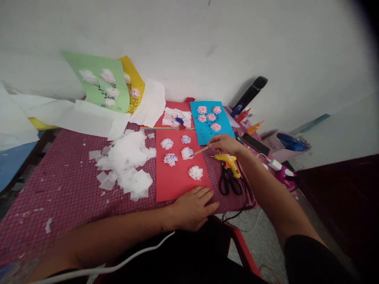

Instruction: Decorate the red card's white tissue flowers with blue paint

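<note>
On the red sheet (167, 183) sit several crumpled white paper flowers, some flecked with blue. My right hand (223, 142) is closed around a thin paintbrush (200, 151), whose tip touches the middle paper flower (186, 153). A plain white flower (196, 172) lies lower right of it. My left hand (194, 207) rests flat across the sheet's near edge, fingers stretched out and holding nothing. Beyond the sheet, a white tissue (168, 118) carries a dark blue blob of paint (179, 120).
White tissue squares (127, 157) are heaped left of the sheet. A yellow glue gun (227, 159) and black scissors (229, 183) lie at the right. Farther back are a blue flower card (204, 134), a green one (97, 71), paint bottles (254, 127) and a purple power strip (286, 176).
</note>
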### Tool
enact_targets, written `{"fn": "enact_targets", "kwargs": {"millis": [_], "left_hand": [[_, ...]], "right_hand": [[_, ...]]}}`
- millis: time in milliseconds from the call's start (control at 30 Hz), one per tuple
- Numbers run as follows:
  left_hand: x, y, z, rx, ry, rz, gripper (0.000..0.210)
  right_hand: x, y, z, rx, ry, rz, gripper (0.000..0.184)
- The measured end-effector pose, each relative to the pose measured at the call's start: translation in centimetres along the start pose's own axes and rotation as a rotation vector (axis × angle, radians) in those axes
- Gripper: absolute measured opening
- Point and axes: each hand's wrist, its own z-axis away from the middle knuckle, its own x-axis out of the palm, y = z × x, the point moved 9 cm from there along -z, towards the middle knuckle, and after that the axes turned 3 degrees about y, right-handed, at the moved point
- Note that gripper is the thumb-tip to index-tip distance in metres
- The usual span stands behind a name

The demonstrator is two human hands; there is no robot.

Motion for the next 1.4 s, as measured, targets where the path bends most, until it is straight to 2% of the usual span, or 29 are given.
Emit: {"fn": "enact_targets", "kwargs": {"millis": [333, 533, 667, 1000, 1067, 1200, 1267, 1400], "left_hand": [[0.0, 0.0, -0.1, -0.008, 0.005, -0.013, 0.056], [0.0, 0.0, 0.0, 0.001, 0.012, -0.01, 0.055], [-0.1, 0.0, 0.0, -0.006, 0.008, 0.001, 0.055], [0.0, -0.1, 0.0, -0.011, 0.007, 0.015, 0.056], [0.1, -0.1, 0.0, -0.007, 0.009, 0.008, 0.056], [0.2, 0.0, 0.0, -0.001, 0.006, -0.01, 0.055], [0.3, -0.1, 0.0, -0.004, -0.001, -0.005, 0.056], [0.4, -0.1, 0.0, 0.0, -0.017, 0.014, 0.058]], "right_hand": [[-0.3, 0.7, -1.3, 0.018, -0.045, 0.013, 0.017], [-0.8, 0.7, -1.9, 0.004, -0.019, -0.025, 0.018], [-0.3, 0.6, -2.1, 0.016, -0.054, -0.027, 0.017], [-0.8, 0.5, -2.3, -0.01, -0.044, -0.06, 0.024], [-1.5, -0.2, -2.9, -0.037, 0.019, -0.125, 0.027], [-3.7, -2.1, -4.8, -0.139, 0.357, -0.194, 0.022], [-3.6, -3.2, -5.9, -0.172, 0.459, -0.13, 0.017], [-2.1, -5.3, -7.7, -0.234, 0.541, 0.061, 0.012]]}}
